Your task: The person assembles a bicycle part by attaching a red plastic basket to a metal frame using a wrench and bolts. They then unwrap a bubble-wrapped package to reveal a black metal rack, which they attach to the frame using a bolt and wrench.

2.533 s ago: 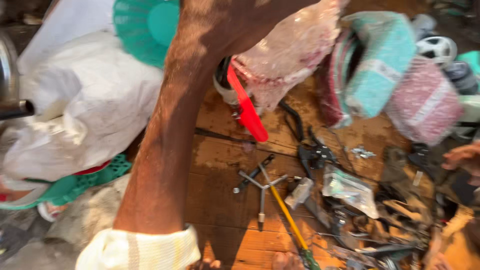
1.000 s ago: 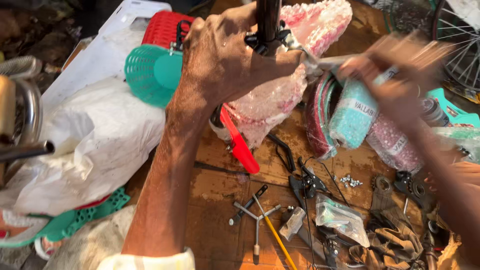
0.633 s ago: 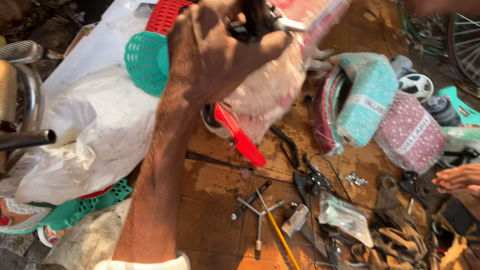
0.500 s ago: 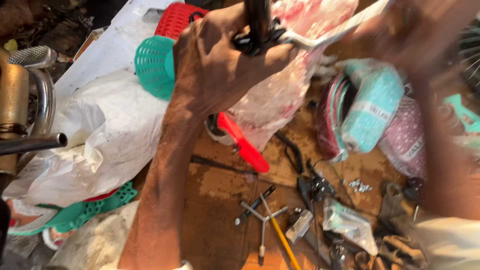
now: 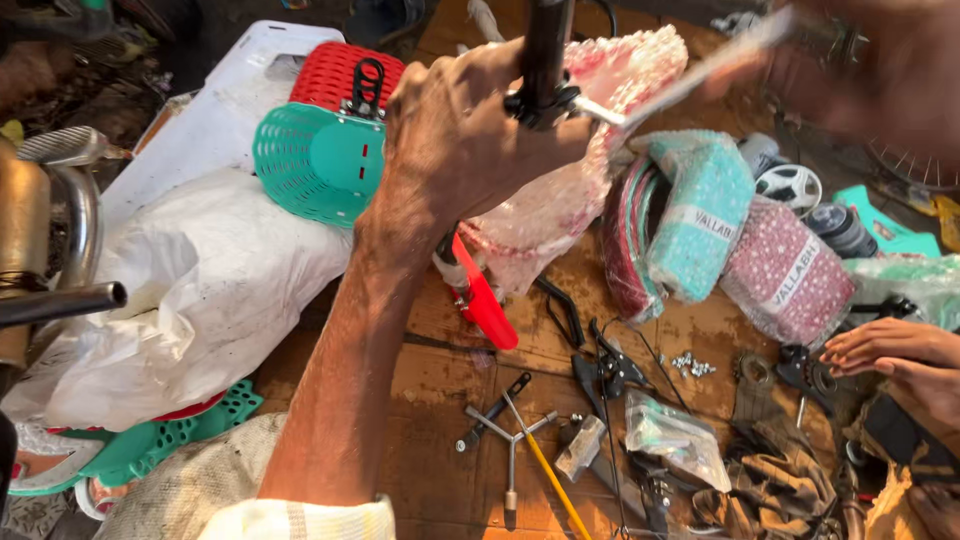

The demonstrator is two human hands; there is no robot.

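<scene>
Your left hand [image 5: 460, 140] has its fingers clamped on a dark upright tube [image 5: 545, 50], above the teal basket [image 5: 315, 165]. Your right hand [image 5: 880, 70], blurred, grips a silver wrench [image 5: 700, 75] at the tube's clamp.

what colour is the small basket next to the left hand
Teal green basket, beside the left hand; head view.

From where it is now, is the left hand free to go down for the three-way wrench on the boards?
Probably not at once: the left hand is wrapped around the dark tube. The three-way wrench lies uncovered on the wooden boards below the forearm, so the way is otherwise open.
</scene>
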